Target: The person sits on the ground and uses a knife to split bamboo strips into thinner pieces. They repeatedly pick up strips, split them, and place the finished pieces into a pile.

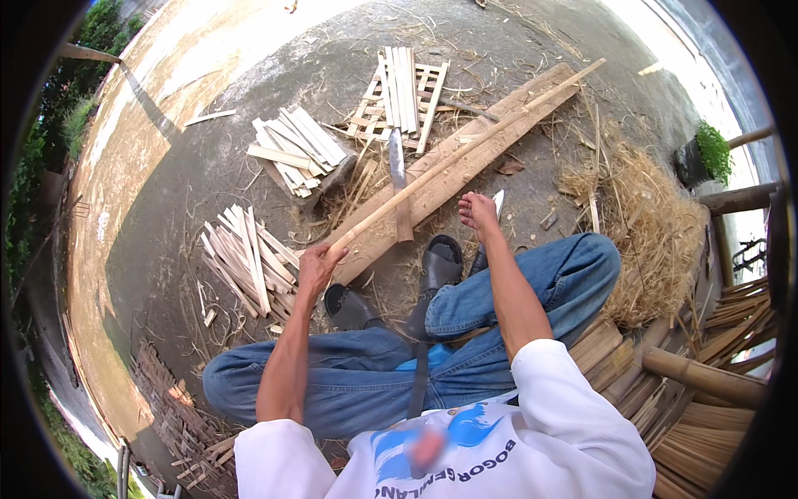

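Observation:
My left hand point(317, 266) is closed around the near end of a long, thin bamboo strip point(465, 154). The strip slants away to the upper right, above a wide wooden plank point(366, 249) on the ground. My right hand point(478, 211) is held off the strip, fingers curled in; whatever they may hold is hidden. Beside and partly behind it shows a knife blade point(499, 201), with a dark handle point(479, 260) below, near my knee. A machete point(397, 162) with a wooden grip lies crosswise at the plank, under the strip.
Piles of split bamboo slats point(249, 258) lie left of the plank, with another stack point(303, 150) farther off. More slats rest on a woven lattice point(432, 83) ahead. A heap of shavings point(640, 233) and thick bamboo poles point(702, 376) are on the right. My sandalled feet point(445, 258) are near the plank.

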A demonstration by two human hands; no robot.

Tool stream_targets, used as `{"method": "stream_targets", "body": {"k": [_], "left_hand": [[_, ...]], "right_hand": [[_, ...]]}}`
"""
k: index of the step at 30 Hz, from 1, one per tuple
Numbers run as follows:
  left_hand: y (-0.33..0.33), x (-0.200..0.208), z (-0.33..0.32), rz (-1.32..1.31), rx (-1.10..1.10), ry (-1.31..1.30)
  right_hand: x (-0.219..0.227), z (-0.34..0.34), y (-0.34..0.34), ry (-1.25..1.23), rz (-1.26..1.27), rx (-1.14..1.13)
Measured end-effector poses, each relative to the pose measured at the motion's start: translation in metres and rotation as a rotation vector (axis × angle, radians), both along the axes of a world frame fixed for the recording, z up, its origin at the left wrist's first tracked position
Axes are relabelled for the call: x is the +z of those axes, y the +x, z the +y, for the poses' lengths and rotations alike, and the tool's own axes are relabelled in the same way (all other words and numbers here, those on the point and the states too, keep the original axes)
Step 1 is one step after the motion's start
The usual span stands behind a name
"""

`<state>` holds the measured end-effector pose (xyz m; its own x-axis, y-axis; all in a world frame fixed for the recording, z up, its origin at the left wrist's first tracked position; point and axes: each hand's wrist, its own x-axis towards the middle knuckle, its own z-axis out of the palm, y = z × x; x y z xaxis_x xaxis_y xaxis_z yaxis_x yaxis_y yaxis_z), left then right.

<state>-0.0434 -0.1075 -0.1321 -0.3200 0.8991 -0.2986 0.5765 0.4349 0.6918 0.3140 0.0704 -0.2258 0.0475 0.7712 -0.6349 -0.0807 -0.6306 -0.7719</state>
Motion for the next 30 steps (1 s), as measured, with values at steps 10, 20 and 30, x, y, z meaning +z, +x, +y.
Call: {"method": "stream_targets", "body": {"k": [10, 20, 30], "left_hand": [[-0.002, -0.002, 0.007, 0.071, 0.115, 0.039], [-0.002, -0.006, 0.01, 0.102, 0.123, -0.009], [0.0, -0.009, 0.012, 0.005, 0.069, 0.015]], "right_hand": [[-0.006, -0.008, -0.009, -0.002, -0.091, 0.134], [-0.004, -0.014, -0.014, 0.022, -0.144, 0.173], [0.001, -0.017, -0.015, 0.041, -0.162, 0.215]]}}
